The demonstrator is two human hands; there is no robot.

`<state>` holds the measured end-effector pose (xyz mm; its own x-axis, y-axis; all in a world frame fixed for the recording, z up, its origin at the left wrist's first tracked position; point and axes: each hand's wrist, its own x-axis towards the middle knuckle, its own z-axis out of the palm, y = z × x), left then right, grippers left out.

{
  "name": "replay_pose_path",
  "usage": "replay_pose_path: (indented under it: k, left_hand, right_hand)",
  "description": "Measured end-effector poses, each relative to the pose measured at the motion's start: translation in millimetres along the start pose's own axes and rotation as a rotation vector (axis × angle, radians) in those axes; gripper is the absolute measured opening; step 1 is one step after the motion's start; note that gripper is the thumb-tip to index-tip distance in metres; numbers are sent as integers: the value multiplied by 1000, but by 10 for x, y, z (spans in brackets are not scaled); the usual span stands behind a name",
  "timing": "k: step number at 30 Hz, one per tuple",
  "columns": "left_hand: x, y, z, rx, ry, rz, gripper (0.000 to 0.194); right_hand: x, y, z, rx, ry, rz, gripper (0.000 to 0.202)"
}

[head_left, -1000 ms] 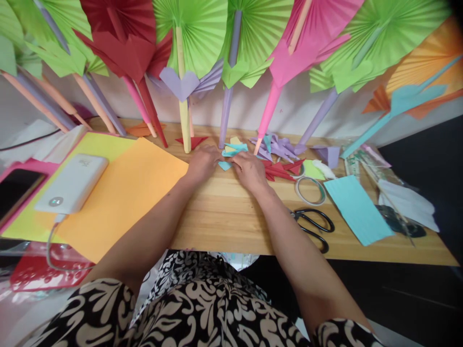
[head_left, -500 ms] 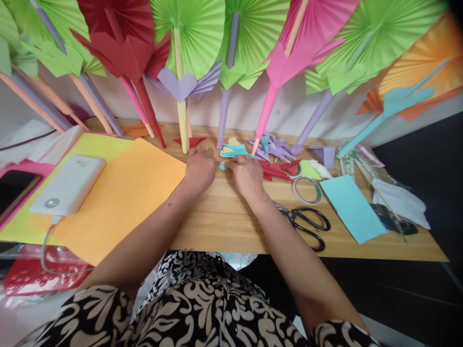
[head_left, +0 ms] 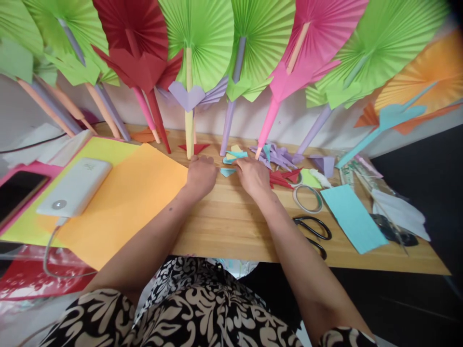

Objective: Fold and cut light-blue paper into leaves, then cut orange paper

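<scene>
Left hand (head_left: 201,175), right hand (head_left: 252,174): fingers curled, grip unclear | 12 o'clock, between: small light-blue paper triangle (head_left: 227,172), seemingly unfinished | 12 o'clock, beyond: green pleated-paper fan (head_left: 265,43), apparently assembled

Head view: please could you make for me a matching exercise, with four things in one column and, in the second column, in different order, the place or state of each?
Things
1. White power bank
2. Scissors
3. Small light-blue paper piece
4. Pink pleated fan

Places and states
A. Between the left hand and the right hand
B. At the back, between two green fans
C. Lying on coloured paper sheets, with a cable attached
D. Black handles visible, blades hidden by the right forearm

Right pairs: 1-C, 2-D, 3-A, 4-B
</scene>
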<state>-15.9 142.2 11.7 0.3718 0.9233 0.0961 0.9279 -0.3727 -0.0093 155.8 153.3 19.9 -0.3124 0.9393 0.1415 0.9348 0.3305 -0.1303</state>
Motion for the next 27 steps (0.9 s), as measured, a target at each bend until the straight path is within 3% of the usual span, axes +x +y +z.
replay_pose_path:
  k: [5, 14, 21, 27]
  left_hand:
    - [21, -42, 89, -46, 54, -2, 33]
    - [119, -39, 219, -251, 240, -57, 27]
    - [150, -76, 302, -330, 204, 32, 23]
    - [169, -83, 327, -353, 208, 21, 18]
  right_hand:
    - [138, 22, 82, 88, -56, -32, 14]
    - [77, 169, 280, 230, 16, -98, 8]
    - [50, 167, 302, 276, 51, -114, 8]
    - [48, 172, 328, 291, 47, -122, 11]
